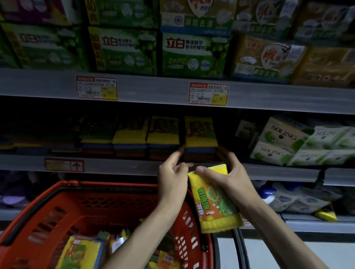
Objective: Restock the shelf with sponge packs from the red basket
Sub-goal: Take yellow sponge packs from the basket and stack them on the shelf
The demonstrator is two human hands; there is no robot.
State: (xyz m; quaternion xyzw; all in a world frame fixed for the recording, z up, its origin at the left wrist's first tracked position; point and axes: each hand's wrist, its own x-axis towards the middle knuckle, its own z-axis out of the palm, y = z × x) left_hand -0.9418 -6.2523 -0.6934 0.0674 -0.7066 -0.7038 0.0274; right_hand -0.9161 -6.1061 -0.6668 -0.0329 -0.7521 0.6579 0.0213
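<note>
My right hand (pixel 228 174) grips the top end of a yellow sponge pack (pixel 215 199) with an orange and green label, just below the middle shelf's front edge (pixel 127 168). My left hand (pixel 172 172) is beside it, fingers reaching to the base of the rightmost stack of sponge packs (pixel 201 134) on that shelf; its fingertips look to touch the stack's left side. Several more stacks (pixel 129 135) stand in a row to the left. The red basket (pixel 64 206) sits below with several sponge packs (pixel 82 254) inside.
Green and orange soap boxes (pixel 191 54) fill the shelf above, with price tags (pixel 208 94) on its edge. White SOLING packs (pixel 286 140) stand right of the sponges. Pouches (pixel 299 199) lie on the lower shelf. A black basket handle (pixel 241 256) runs down at right.
</note>
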